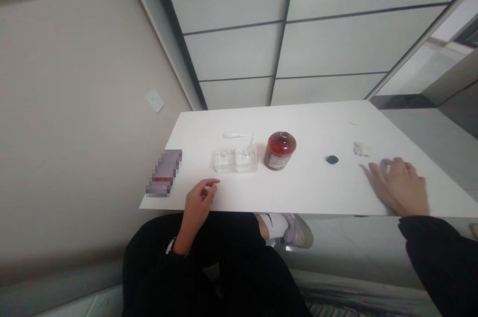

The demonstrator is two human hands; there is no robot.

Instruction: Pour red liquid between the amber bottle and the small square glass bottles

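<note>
My left hand (199, 202) hovers at the table's front edge, fingers loosely bent and apart, with nothing visible in it. Just beyond it sits a clear two-part container (236, 161) with small round clear pieces in its compartments. A thin clear dropper-like piece (233, 135) lies behind the container. To the container's right stands a reddish-brown bottle (279, 151), upright and uncapped, with a pale label. My right hand (405, 187) rests palm down at the right of the table, thumb apart from the bent fingers. Its palm side is hidden. A crumpled whitish piece (361, 149) lies just beyond it.
A small black round cap (332, 159) lies on the white table (306, 192) between bottle and right hand. A blurred-out purplish phone-like object (164, 173) lies at the left edge. A wall (93, 132) borders the left side; pale panelled doors (235, 53) stand behind.
</note>
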